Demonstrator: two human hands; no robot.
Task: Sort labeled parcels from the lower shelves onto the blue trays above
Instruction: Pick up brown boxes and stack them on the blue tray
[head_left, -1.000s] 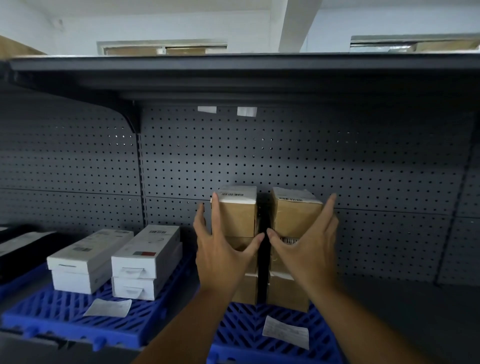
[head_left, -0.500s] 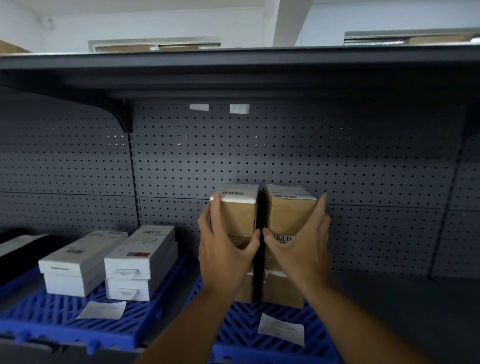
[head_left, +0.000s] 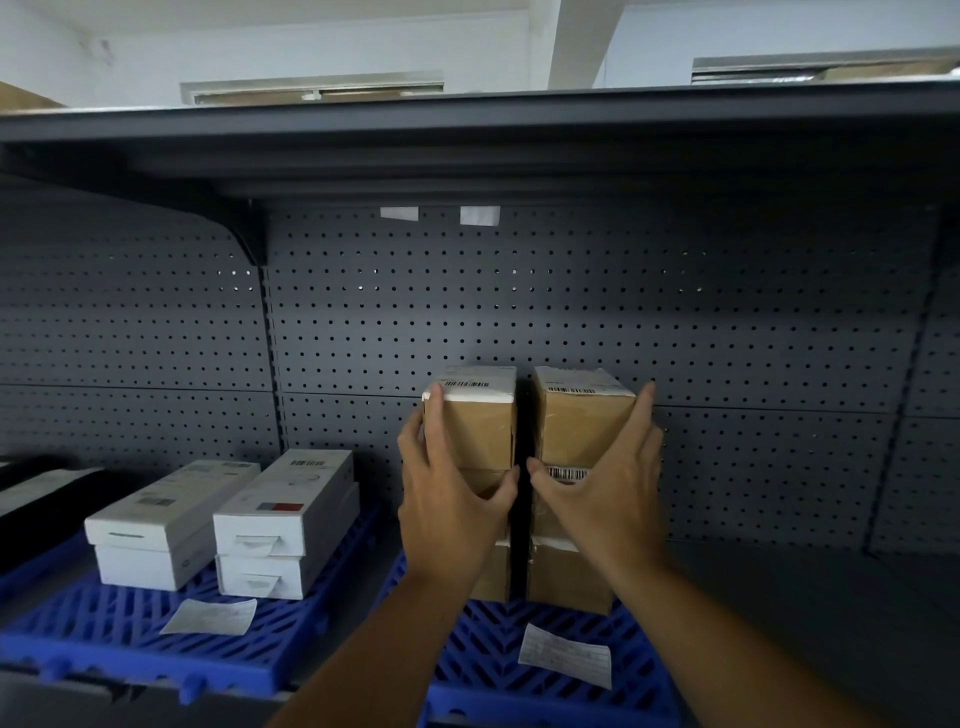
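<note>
Together, the left hand (head_left: 447, 514) and right hand (head_left: 605, 499) press spread fingers flat against the outer sides of two brown parcel stacks (head_left: 522, 467) standing side by side on the blue tray (head_left: 488, 649), neither hand clenched.

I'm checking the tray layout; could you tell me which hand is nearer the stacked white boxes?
Left. The left hand rests on the left brown stack, just right of the white boxes. The right hand is farther right, on the right brown stack.

Dim shelf interior, bright ceiling, wide-angle edge bending.
</note>
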